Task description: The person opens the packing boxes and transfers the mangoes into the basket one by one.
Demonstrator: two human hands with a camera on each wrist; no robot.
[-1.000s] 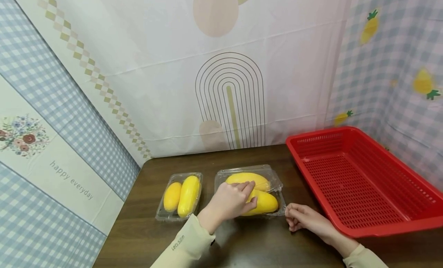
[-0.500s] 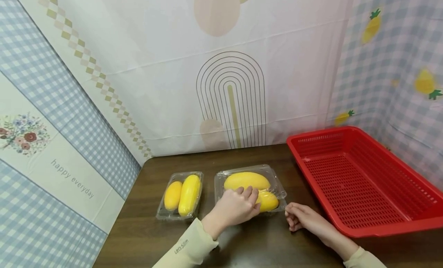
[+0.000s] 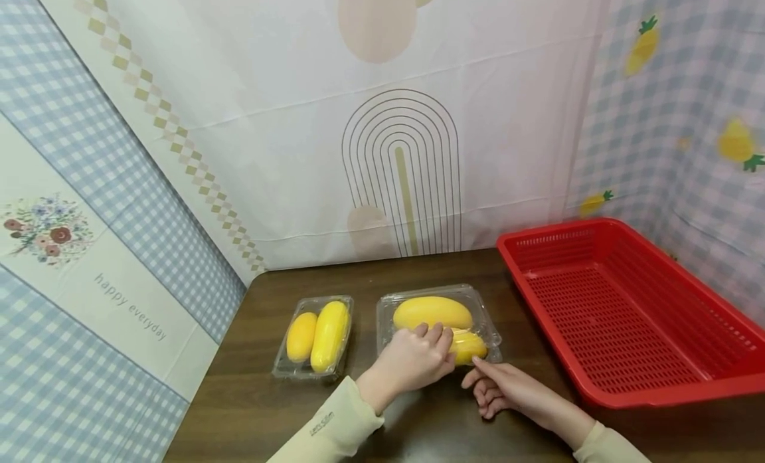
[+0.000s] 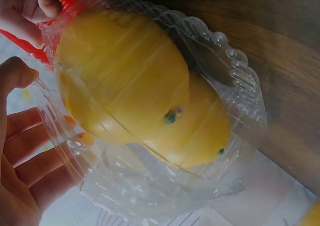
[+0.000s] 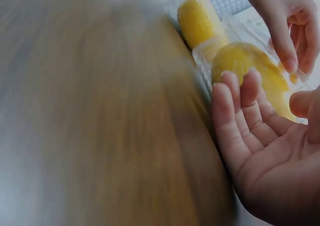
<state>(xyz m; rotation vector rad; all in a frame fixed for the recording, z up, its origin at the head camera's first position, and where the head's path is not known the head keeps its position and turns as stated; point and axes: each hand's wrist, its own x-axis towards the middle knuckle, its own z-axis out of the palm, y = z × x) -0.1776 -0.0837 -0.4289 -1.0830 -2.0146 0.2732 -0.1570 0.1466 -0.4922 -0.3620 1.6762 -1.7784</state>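
A clear plastic clamshell box [image 3: 489,322] with two yellow mangoes [image 3: 431,312] stands on the dark wooden table [image 3: 257,410]. My left hand [image 3: 412,360] lies on its lid over the near mango [image 3: 471,347], fingers laid flat on the plastic. In the left wrist view the fingers [image 4: 25,161] run along the lid [image 4: 240,86] beside a mango [image 4: 125,81]. My right hand [image 3: 502,386] rests on the table, one fingertip touching the box's front right corner. In the right wrist view its palm [image 5: 260,136] is open, fingers loosely bent next to the box.
A second clear box [image 3: 282,365] with two smaller yellow mangoes [image 3: 329,333] sits to the left. A large red perforated basket [image 3: 657,391] fills the table's right side. Patterned cloth walls close in the left, back and right.
The lid, slightly raised a second ago, now lies down on the mangoes. My left hand slid toward the near edge, and my right hand moved left to the box's front corner.
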